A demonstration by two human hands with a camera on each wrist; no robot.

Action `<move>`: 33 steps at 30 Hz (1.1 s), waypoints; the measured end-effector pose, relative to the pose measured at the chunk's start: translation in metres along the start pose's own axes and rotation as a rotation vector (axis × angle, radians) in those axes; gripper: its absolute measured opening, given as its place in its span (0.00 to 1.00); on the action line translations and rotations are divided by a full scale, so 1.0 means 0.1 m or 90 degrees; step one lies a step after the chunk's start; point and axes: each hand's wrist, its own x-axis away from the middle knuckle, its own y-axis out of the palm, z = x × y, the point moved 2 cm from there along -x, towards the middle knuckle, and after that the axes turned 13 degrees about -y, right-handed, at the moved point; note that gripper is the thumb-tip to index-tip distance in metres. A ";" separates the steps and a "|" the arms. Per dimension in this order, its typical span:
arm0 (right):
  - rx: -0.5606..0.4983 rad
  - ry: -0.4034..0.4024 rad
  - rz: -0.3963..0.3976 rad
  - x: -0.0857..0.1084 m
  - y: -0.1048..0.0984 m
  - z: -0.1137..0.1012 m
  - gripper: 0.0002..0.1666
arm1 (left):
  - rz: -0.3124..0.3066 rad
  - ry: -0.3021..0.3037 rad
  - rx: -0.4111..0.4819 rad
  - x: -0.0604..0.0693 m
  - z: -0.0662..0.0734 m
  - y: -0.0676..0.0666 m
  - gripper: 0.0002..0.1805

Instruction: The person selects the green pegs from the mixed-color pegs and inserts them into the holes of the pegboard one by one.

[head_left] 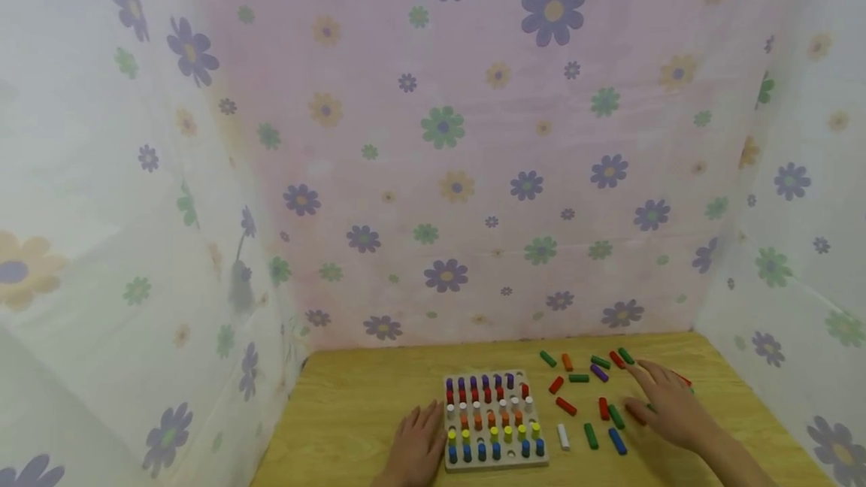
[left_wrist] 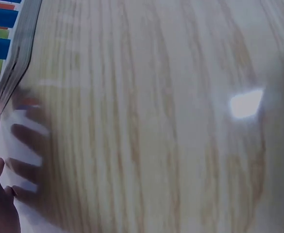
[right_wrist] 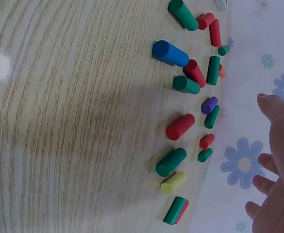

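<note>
A pale pegboard [head_left: 497, 464] lies on the table with rows of coloured pegs standing in it: purple, red, white, orange, yellow and blue. Some of its holes hold no peg. My left hand [head_left: 416, 443] rests against the board's left edge with fingers extended. My right hand [head_left: 670, 406] hovers above the loose pegs on the right, its fingers spread and nothing visible in them. Close to its fingertips are a red peg [head_left: 617, 359] and a green peg [head_left: 626, 355]. In the right wrist view a yellow peg [right_wrist: 174, 182] lies beside a green peg [right_wrist: 171, 162].
More loose pegs lie scattered right of the board, among them a white peg [head_left: 564, 437], a blue peg [head_left: 617, 441] and a purple peg [head_left: 599, 373]. Flowered cloth [head_left: 379, 171] hangs behind and at both sides of the wooden table [head_left: 352, 397].
</note>
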 end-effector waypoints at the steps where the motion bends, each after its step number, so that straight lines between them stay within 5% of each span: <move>1: -0.002 0.004 0.000 0.01 0.00 0.02 0.34 | -0.007 -0.009 -0.003 -0.01 0.00 0.02 0.32; 10: 0.002 0.038 -0.004 0.16 0.01 0.21 0.37 | -0.048 -0.042 -0.027 0.00 0.00 0.09 0.34; 21: -0.075 0.111 0.014 0.29 -0.02 0.52 0.35 | -0.024 -0.020 -0.047 0.02 -0.01 0.11 0.34; 33: -0.086 0.149 0.022 0.44 0.03 0.78 0.30 | -0.029 -0.029 -0.080 -0.02 0.01 0.11 0.33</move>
